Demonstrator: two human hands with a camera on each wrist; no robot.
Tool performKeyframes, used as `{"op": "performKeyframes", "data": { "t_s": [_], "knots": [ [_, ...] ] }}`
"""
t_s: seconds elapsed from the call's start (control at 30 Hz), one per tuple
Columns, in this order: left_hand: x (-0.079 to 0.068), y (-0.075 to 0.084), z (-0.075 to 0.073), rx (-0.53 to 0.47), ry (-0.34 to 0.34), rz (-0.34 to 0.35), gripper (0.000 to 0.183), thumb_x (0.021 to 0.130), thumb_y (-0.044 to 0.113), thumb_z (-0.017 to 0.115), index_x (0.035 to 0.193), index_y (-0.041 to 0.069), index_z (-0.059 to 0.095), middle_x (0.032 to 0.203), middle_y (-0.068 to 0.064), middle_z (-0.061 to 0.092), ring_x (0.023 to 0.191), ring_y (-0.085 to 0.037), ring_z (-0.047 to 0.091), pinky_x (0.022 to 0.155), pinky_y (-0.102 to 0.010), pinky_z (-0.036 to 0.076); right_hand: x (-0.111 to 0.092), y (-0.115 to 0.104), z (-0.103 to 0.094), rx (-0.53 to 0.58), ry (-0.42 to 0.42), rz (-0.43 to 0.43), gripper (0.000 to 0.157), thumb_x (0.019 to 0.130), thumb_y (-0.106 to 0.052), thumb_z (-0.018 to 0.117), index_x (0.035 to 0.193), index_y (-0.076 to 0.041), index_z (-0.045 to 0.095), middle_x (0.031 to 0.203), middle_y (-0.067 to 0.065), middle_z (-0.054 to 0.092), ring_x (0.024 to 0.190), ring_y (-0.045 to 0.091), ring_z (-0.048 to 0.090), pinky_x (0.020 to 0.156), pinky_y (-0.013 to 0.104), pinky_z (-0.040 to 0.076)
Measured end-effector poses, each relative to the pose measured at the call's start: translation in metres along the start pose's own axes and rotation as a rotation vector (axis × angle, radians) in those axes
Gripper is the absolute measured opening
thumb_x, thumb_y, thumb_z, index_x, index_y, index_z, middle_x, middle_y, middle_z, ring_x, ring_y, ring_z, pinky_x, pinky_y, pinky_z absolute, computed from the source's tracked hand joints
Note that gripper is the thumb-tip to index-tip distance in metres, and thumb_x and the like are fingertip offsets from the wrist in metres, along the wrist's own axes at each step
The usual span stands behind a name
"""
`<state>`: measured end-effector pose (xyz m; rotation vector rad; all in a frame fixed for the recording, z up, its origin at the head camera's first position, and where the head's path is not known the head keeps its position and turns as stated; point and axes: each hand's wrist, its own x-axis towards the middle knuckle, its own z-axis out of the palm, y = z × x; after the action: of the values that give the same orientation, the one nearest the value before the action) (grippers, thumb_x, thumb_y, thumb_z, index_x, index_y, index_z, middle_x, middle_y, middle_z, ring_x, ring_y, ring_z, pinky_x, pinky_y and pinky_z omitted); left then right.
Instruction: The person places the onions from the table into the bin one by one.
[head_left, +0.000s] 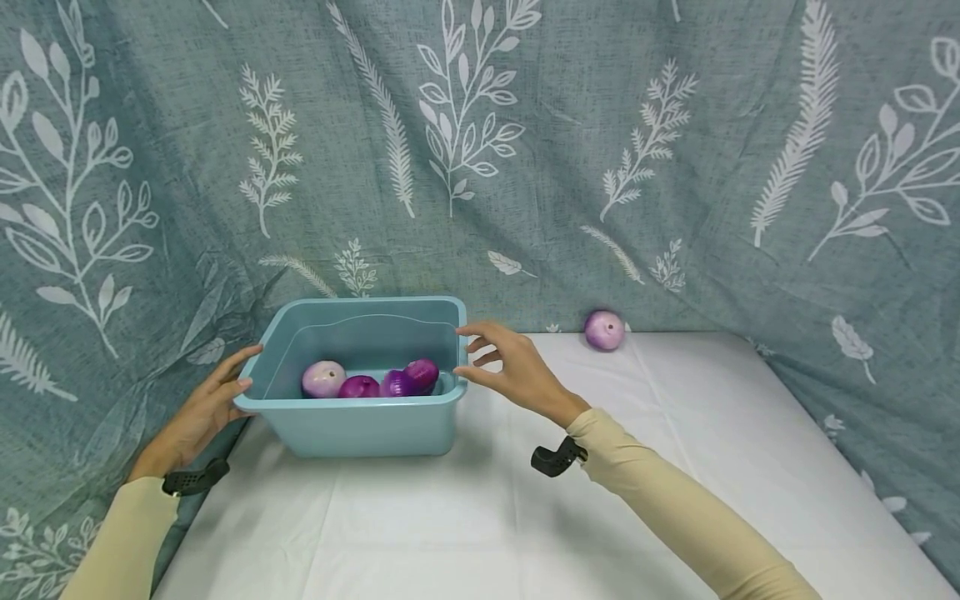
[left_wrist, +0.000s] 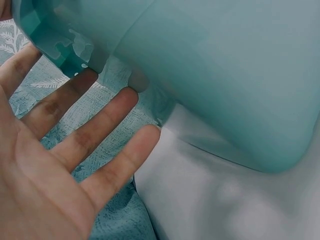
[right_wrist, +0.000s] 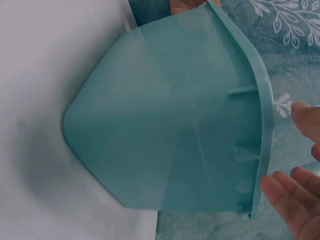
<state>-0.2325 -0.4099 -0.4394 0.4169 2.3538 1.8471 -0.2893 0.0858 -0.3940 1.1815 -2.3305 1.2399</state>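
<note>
A blue-green plastic bin (head_left: 375,429) stands on the white-covered table with several red onions (head_left: 324,380) inside, from pale pinkish to deep purple. My left hand (head_left: 206,412) is at its left end, fingertips at the rim. In the left wrist view the fingers (left_wrist: 117,162) reach fairly straight toward the bin's outer wall (left_wrist: 225,75). At the right end, my right hand (head_left: 517,367) has thumb and fingers spread apart beside the rim. The right wrist view has its fingertips (right_wrist: 272,185) right at the rim (right_wrist: 265,115), with the thumb (right_wrist: 305,117) a little off it.
A single pink-purple onion (head_left: 604,331) lies at the table's back edge, right of the bin. The white tablecloth (head_left: 480,533) covers the table. A grey-green leaf-patterned curtain (head_left: 525,167) hangs close behind and along both sides.
</note>
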Motion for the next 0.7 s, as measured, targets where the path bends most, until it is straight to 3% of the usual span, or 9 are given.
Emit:
{"op": "performKeyframes", "data": {
  "t_s": [0.1,0.27,0.37,0.57,0.7],
  "knots": [
    [0.0,0.0,0.0,0.003,0.004,-0.005,0.059,0.114,0.026,0.038,0.167,0.033,0.014,0.173,-0.007,-0.006,0.148,-0.028,0.022,0.094,-0.029,0.047,-0.003,0.008,-0.004,-0.036,0.016,0.009,0.051,0.092,-0.024,0.081,0.137,-0.011,0.062,0.126,0.008,0.067,0.104,0.021,0.069,0.086,0.028,0.058],
    [0.0,0.001,0.001,-0.001,0.002,0.007,0.058,0.114,0.026,0.038,0.167,0.033,0.014,0.173,-0.009,-0.003,0.137,-0.007,0.033,0.093,-0.029,0.048,-0.01,0.03,-0.015,-0.111,0.036,0.064,0.049,0.094,-0.028,0.08,0.138,-0.013,0.063,0.128,0.003,0.066,0.103,0.017,0.068,0.083,0.029,0.058],
    [0.0,0.001,0.0,-0.004,0.001,0.011,0.058,0.114,0.025,0.037,0.167,0.032,0.014,0.172,-0.009,-0.003,0.135,-0.004,0.035,0.093,-0.029,0.049,-0.017,0.048,-0.025,-0.154,0.041,0.119,0.049,0.095,-0.03,0.078,0.139,-0.016,0.063,0.129,0.005,0.066,0.104,0.022,0.067,0.083,0.032,0.058],
    [0.001,0.001,0.0,-0.002,0.006,-0.003,0.058,0.114,0.026,0.038,0.167,0.033,0.014,0.172,-0.01,-0.003,0.137,-0.009,0.034,0.094,-0.031,0.049,-0.032,0.082,-0.042,-0.184,0.061,0.248,0.051,0.095,-0.03,0.077,0.141,-0.013,0.062,0.133,0.011,0.064,0.107,0.025,0.065,0.085,0.042,0.058],
    [0.0,0.001,0.0,-0.001,0.009,-0.016,0.059,0.114,0.026,0.038,0.167,0.034,0.014,0.172,-0.009,-0.005,0.144,-0.022,0.027,0.095,-0.032,0.048,-0.039,0.1,-0.053,-0.208,0.08,0.308,0.051,0.095,-0.029,0.078,0.14,-0.012,0.062,0.132,0.011,0.064,0.107,0.025,0.064,0.084,0.041,0.057]
  ]
}}
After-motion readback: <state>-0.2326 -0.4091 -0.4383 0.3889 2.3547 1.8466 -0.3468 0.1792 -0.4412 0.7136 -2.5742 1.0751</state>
